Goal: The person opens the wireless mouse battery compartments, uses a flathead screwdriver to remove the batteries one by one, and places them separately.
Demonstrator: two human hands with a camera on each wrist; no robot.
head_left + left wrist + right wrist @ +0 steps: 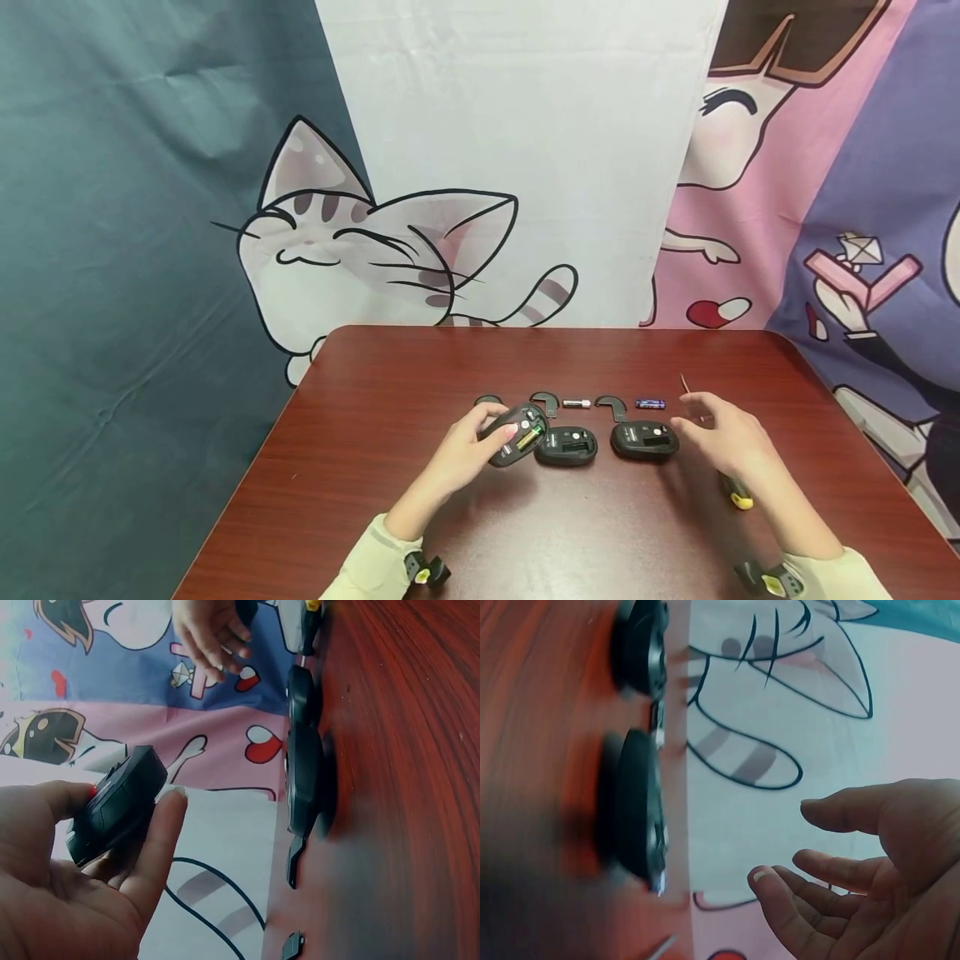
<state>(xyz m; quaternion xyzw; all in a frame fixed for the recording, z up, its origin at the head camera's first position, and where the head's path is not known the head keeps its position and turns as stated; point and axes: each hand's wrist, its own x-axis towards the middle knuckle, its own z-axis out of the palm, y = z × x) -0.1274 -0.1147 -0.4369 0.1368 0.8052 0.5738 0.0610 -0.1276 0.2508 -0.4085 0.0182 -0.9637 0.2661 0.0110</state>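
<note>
My left hand [459,454] grips a black computer mouse [507,454], tilted with its underside up, above the table. A green-and-gold battery [532,436] lies in its open compartment. In the left wrist view that mouse [120,802] sits between thumb and fingers. My right hand [731,437] hovers over a screwdriver [741,497] with a yellow-ended handle, part of which it hides. The right wrist view shows this hand [855,892] with loosely bent fingers and nothing between them. Two more mice, one in the middle [566,457] and one on the right [643,450], lie underside up with open compartments.
Behind the mice lie three dark battery covers, on the left [489,399], in the middle [551,406] and on the right [617,409]. A white battery [576,403] and a blue battery [649,404] lie among them. A printed cloth [525,167] hangs behind the reddish-brown table [420,358].
</note>
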